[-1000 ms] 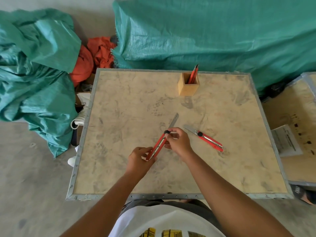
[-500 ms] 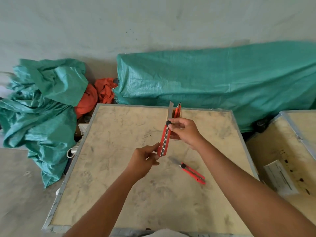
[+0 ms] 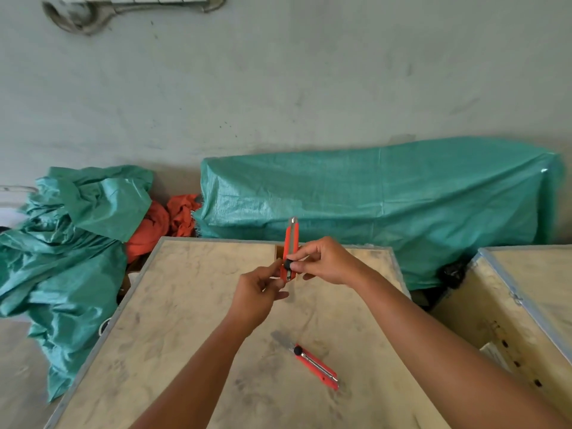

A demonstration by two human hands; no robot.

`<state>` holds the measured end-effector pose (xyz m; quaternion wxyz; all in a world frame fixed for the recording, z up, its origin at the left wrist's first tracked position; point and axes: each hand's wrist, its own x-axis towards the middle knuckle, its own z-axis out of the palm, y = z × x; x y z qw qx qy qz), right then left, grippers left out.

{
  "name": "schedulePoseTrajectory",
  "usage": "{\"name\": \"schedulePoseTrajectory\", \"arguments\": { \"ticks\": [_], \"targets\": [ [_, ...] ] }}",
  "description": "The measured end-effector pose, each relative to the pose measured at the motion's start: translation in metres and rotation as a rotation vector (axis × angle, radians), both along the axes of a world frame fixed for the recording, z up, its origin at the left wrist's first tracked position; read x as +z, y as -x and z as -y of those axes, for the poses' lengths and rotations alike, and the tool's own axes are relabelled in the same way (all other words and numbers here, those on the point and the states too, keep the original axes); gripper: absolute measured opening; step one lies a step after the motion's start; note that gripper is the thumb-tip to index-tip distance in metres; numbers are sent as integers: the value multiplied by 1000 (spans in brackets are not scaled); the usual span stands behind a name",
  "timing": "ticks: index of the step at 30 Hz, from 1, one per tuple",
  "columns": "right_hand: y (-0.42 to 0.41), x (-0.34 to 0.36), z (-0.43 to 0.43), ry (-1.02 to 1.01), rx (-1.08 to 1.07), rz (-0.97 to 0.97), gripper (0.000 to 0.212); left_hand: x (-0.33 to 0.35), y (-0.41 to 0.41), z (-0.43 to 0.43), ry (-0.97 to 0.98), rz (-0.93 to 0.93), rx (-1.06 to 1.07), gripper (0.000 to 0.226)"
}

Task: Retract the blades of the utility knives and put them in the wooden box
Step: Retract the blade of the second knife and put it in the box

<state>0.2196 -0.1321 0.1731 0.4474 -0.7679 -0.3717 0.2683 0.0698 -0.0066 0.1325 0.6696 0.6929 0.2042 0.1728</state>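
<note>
Now we pinch the red plastic utility knife (image 3: 290, 252) upright, left hand (image 3: 258, 297) at its base, right hand (image 3: 325, 261) on the slider; a slipped thumb risks the blade tip staying exposed.

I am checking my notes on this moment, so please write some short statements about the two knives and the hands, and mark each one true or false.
1. Both hands hold one red utility knife upright above the table. True.
2. The right hand has its thumb at the knife's black slider knob. True.
3. The second knife lies in the left hand. False: it lies on the table, nearer the person, untouched.
4. The second knife's blade is fully retracted. False: a grey blade sticks out.
5. An orange tarp covers the bulk behind the table. False: the tarp is green.
</note>
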Motion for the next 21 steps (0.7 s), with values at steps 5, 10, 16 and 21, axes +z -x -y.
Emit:
{"name": "schedulePoseTrajectory", "arguments": {
  "ticks": [5, 10, 16, 21],
  "targets": [
    [2, 12, -1, 6, 20, 93, 30, 9, -1, 0, 7, 20, 13, 46],
    [15, 11, -13, -69, -76, 197, 20, 13, 8, -12, -9, 26, -3, 48],
    [25, 11, -21, -76, -45, 150, 23, 17, 15, -28, -7, 56, -17, 46],
    [32, 12, -28, -109, -150, 173, 22, 17, 15, -34, -12, 69, -56, 48]
  ]
}}
